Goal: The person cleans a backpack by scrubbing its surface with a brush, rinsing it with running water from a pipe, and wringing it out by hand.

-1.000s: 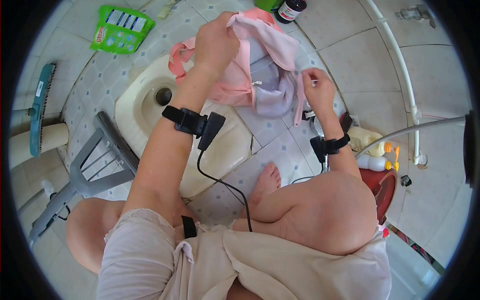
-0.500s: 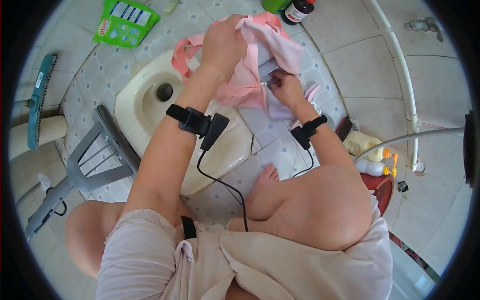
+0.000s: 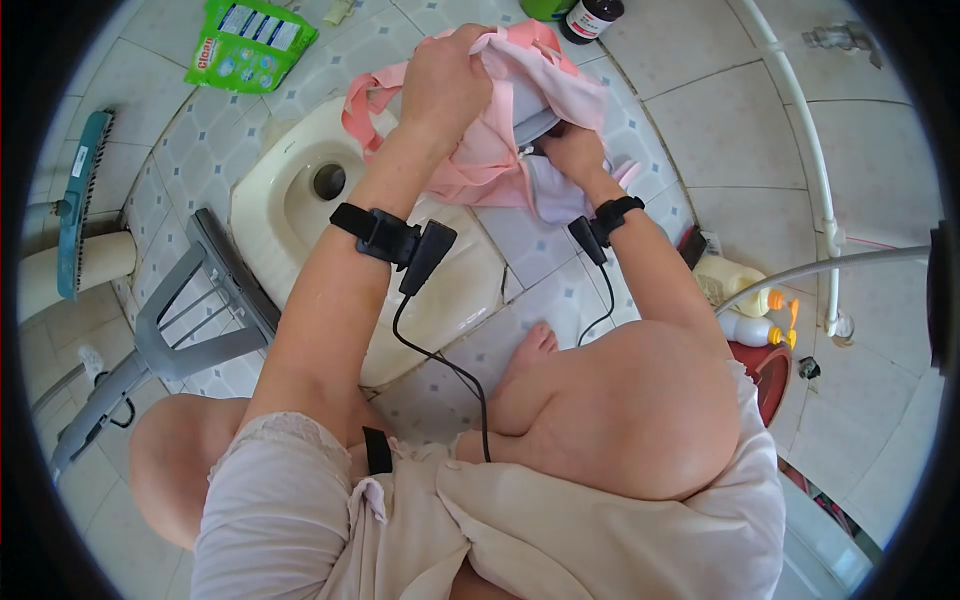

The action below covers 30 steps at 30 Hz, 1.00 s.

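Observation:
A pink and pale lilac fabric bag (image 3: 490, 170) with coral straps lies over the floor tiles beside the squat toilet (image 3: 300, 220). My left hand (image 3: 450, 85) is closed on the bag's upper edge and holds it up. Grey lining shows in the bag's opening. My right hand (image 3: 575, 155) reaches into this opening from the right, with the fingers curled in and hidden by the cloth and shadow. What they touch inside cannot be made out.
A green wipes packet (image 3: 250, 45) and a dark bottle (image 3: 592, 18) lie beyond the bag. On the left are a teal brush (image 3: 82, 200) and a grey folding frame (image 3: 160, 330). Pump bottles (image 3: 750, 328) lie by a red basin (image 3: 770, 385) on the right, near a hose (image 3: 820, 262).
My right hand has moved slightly up and deeper into the bag's opening, and more grey lining shows. My left hand keeps its hold in nearly the same place.

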### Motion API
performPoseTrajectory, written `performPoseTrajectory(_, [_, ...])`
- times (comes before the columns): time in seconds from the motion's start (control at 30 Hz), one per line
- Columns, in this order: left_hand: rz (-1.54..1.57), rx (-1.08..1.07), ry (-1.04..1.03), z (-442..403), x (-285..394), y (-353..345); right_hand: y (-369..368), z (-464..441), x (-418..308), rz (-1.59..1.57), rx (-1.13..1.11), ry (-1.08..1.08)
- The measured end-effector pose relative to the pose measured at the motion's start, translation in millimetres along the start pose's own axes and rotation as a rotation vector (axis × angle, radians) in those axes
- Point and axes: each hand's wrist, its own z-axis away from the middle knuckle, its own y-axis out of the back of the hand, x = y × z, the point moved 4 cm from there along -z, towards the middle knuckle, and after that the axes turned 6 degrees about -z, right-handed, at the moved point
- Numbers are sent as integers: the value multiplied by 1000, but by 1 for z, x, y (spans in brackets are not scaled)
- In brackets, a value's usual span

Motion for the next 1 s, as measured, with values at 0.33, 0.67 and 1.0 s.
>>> performPoseTrajectory(0.33, [18, 8, 64, 1, -9, 1, 72, 7, 16, 116, 140, 29])
performPoseTrajectory(0.67, [176, 89, -42, -29, 63, 57, 188, 18, -64, 539, 351, 217])
performPoseTrajectory(1.0, [248, -55, -158, 6, 97, 23, 186, 48, -4, 517, 194, 94])
